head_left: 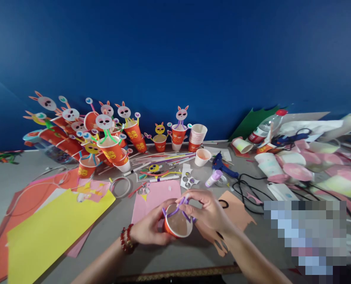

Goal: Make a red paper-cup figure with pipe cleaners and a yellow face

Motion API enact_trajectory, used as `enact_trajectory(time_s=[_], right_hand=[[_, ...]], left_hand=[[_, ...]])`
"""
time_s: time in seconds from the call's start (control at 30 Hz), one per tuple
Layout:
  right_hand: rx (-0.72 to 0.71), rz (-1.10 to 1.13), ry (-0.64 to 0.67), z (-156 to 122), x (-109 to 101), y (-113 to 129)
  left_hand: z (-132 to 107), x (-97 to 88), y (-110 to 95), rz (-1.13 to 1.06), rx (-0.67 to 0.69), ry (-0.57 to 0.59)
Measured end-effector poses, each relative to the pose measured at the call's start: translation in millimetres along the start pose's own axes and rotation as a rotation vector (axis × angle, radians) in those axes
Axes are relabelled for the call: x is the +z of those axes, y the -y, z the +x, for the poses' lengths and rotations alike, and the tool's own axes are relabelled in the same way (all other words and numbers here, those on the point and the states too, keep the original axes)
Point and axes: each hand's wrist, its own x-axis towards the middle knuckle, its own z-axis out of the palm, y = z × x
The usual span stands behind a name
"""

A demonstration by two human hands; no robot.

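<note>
In front of me a red paper cup (177, 225) with a white inside tilts so that its mouth faces me. My left hand (150, 225) is wrapped round its left side, with a red bead bracelet at the wrist. My right hand (209, 211) is at the far rim, thumb and fingers pinching purple pipe cleaners (173, 213). Bent purple ends stick out over both sides of the rim. The right fingers partly hide where the pipe cleaners meet. Pink paper (156, 197) lies just beyond the cup, and peach paper (231, 213) with cut edges lies to its right.
Red cups with rabbit faces (103, 120) crowd the back left. A cup stack (197, 136), a blue glue gun (223, 165) and a purple glue stick (213, 178) stand or lie beyond my hands. Yellow paper (60, 228) covers the left; black cables (243, 193) tangle right.
</note>
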Motion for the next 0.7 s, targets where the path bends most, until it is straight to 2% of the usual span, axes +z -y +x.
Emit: enact_trajectory(time_s=[0.3,0.53,0.7], right_hand=[[-0.022,-0.045,0.034,-2.2,1.0,2.0],[-0.01,-0.037,-0.042,-3.0,0.2,-1.7],[-0.011,-0.072,-0.029,-2.3,0.1,1.0]], left_hand=[[0.5,1.3,-3.3,-0.021,-0.014,0.015],[-1.9,0.5,0.2,0.017,0.008,-0.019],[-3.6,1.5,4.8,-0.083,-0.025,0.012]])
